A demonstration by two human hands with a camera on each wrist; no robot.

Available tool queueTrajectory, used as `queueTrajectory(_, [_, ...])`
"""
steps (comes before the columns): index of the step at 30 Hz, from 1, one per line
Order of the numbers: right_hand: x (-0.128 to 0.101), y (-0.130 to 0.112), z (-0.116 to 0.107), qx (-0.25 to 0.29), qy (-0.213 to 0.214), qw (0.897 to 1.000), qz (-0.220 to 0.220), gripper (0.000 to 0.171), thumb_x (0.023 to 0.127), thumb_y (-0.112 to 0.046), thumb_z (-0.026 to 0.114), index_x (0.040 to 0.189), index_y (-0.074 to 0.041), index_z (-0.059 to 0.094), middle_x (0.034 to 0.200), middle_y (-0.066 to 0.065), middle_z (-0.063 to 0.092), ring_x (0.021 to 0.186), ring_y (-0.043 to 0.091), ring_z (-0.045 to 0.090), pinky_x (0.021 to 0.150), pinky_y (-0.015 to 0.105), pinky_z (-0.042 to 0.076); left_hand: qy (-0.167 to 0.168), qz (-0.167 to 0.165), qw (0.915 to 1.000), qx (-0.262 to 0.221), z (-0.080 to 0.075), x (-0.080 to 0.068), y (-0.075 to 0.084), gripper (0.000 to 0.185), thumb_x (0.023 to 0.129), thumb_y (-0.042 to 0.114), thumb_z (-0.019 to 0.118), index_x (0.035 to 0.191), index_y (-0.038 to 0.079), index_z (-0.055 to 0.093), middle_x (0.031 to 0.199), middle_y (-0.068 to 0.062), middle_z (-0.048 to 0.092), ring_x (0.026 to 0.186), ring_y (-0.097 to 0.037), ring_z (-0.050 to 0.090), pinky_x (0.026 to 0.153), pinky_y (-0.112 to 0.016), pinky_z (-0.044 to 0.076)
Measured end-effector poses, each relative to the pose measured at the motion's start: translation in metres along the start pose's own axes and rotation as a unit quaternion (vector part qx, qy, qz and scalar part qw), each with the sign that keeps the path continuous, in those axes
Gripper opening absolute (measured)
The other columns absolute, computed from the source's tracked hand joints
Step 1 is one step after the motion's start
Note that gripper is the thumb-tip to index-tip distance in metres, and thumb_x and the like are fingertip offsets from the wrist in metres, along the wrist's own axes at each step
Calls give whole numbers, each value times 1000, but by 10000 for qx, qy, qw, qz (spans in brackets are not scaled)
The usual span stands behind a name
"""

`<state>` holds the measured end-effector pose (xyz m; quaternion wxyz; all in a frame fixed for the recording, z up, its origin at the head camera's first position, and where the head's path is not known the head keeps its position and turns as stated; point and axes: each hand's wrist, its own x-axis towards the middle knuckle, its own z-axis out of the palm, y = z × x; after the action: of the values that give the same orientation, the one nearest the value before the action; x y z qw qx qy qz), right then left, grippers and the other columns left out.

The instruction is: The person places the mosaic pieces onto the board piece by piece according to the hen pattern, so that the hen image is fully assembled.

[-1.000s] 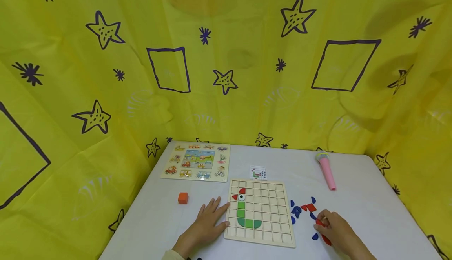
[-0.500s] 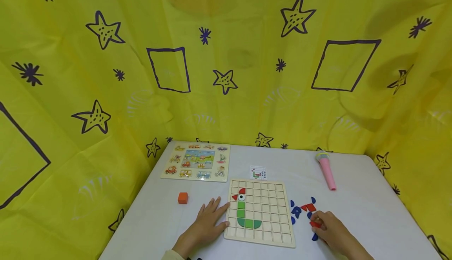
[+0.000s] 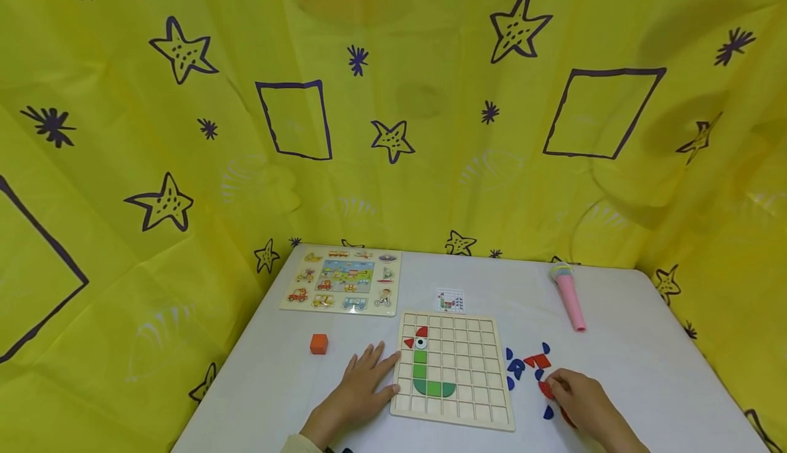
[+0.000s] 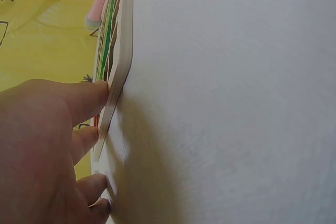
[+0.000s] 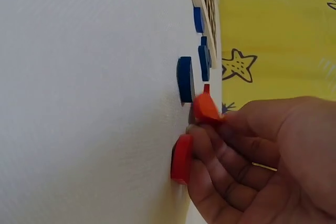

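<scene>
In the head view a wooden grid board (image 3: 473,398) bears a bird-like figure of green, red and white pieces (image 3: 434,389). My left hand (image 3: 361,386) lies at its left side, fingers extended; the left wrist view has the thumb and a fingertip against the board's edge (image 4: 123,51). Right of the board, my right hand (image 3: 581,398) pinches a red curved-edge piece (image 5: 206,107) between thumb and fingers. Another red piece (image 5: 181,158) lies on the table under the same hand, against its lower fingers. Blue half-round pieces (image 3: 548,412) are scattered nearby.
Behind the board lies a small pattern card (image 3: 450,300). A picture puzzle (image 3: 341,282) is at the back left, with an orange cube (image 3: 318,344) in front. A pink toy microphone (image 3: 570,299) lies at the back right. Yellow curtains (image 3: 393,186) surround the table.
My right hand has shifted slightly left and drawn one red piece away from the other, turning it in the fingers. My left hand has stayed by the board.
</scene>
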<state>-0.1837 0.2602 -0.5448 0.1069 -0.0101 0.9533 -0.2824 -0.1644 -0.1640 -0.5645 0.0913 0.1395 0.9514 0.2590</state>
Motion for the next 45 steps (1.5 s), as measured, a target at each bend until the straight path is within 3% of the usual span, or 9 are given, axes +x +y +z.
queueTrajectory(8, [0, 0, 3, 201, -125, 9996, 134, 21, 94, -14, 78, 107, 2, 71, 91, 7, 60, 81, 20, 55, 71, 34, 54, 14, 32, 10000, -22, 1, 0, -1, 63, 103, 49, 62, 161, 29, 45, 173, -14, 31, 161, -41, 21, 127, -69, 13])
queueTrajectory(20, [2, -9, 14, -374, -183, 9991, -11, 27, 95, -19, 79, 113, -2, 69, 100, 6, 57, 88, 19, 56, 80, 37, 59, 18, 29, 10000, 1, 0, 0, -1, 64, 103, 50, 61, 162, 30, 45, 173, -13, 30, 161, -40, 21, 128, -68, 14])
queueTrajectory(29, [0, -19, 17, -711, 30, 9967, -399, 18, 95, -13, 78, 106, -5, 67, 99, 6, 57, 88, 19, 55, 79, 37, 57, 34, 79, 10000, -39, 2, 1, -4, 64, 103, 49, 61, 162, 29, 45, 172, -14, 31, 161, -41, 21, 127, -70, 13])
queueTrajectory(45, [-2, -22, 13, -725, -244, 9966, -317, 14, 94, -4, 75, 107, -5, 70, 100, 5, 59, 88, 21, 56, 84, 43, 60, -9, 19, 10000, 34, 2, 1, -4, 64, 103, 54, 60, 162, 33, 44, 173, -11, 29, 162, -39, 20, 128, -68, 14])
